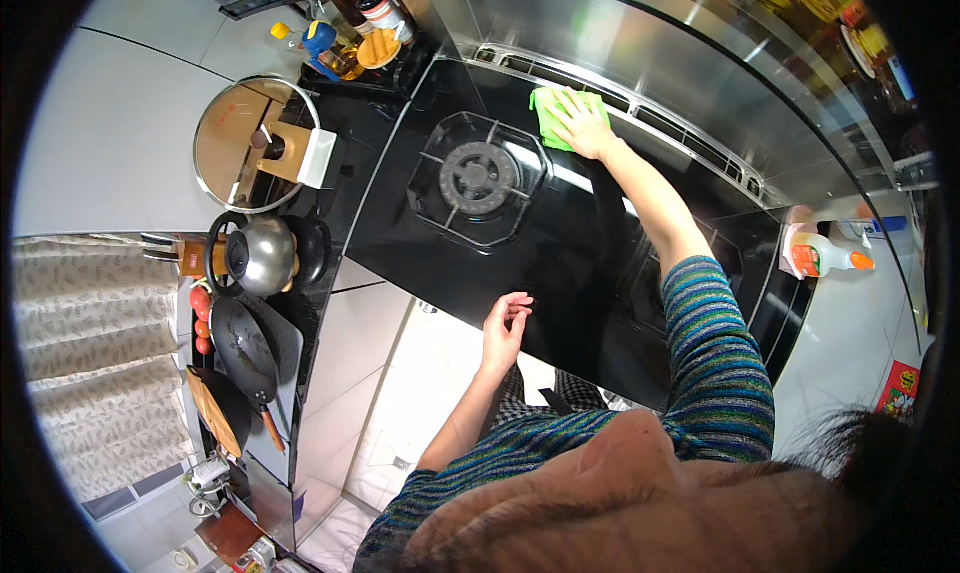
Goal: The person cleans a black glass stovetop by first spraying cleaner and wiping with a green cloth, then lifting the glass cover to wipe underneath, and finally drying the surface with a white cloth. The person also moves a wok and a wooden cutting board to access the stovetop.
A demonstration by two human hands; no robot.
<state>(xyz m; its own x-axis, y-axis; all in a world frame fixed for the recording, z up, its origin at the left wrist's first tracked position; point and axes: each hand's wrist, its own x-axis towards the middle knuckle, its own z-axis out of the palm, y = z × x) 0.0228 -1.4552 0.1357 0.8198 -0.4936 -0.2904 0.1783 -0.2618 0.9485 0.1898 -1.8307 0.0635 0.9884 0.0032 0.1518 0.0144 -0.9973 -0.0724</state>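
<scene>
My right hand [585,127] lies flat, fingers spread, on a bright green cloth [556,139] at the back of the black glass gas hob [450,273], beside the slotted metal strip. Palm and fingers press on the cloth without visibly gripping it. Near the hob's front edge is my left hand [506,333], its fingers loosely curled and holding nothing. A round burner [480,177] with a metal pan support [431,224] is left of the cloth. My right arm partly hides another burner's support [720,250] on the right.
On the left counter are a large glass lid [217,153] on a stand, a steel kettle [270,256], a knife block [196,259], a black frying pan [244,340] and several tomatoes [201,300]. Bottles [345,59] fill the back left corner. A spray bottle [825,259] stands right of the hob.
</scene>
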